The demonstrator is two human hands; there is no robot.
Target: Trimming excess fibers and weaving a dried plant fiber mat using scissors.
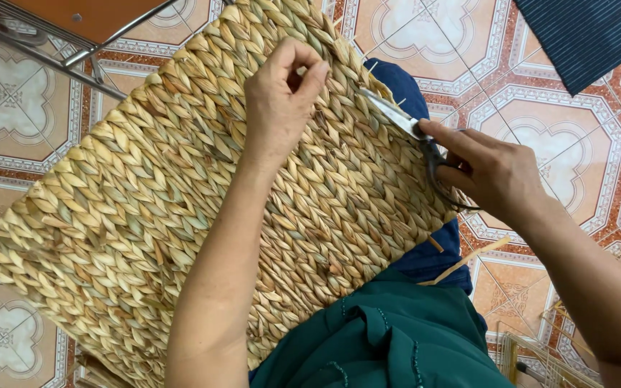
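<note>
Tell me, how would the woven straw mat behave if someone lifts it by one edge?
The woven straw mat probably bends rather than hangs limp: its thick braided rows lie nearly flat across the lap. It looks light for its size, being dried fibre. It seems not slippery; the left hand pinches its rough surface while scissors trim.

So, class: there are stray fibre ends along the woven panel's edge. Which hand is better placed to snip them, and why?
Right. The right hand already holds the scissors, blades at the woven panel edge. The left hand is pinching the weave, steadying it.
</note>
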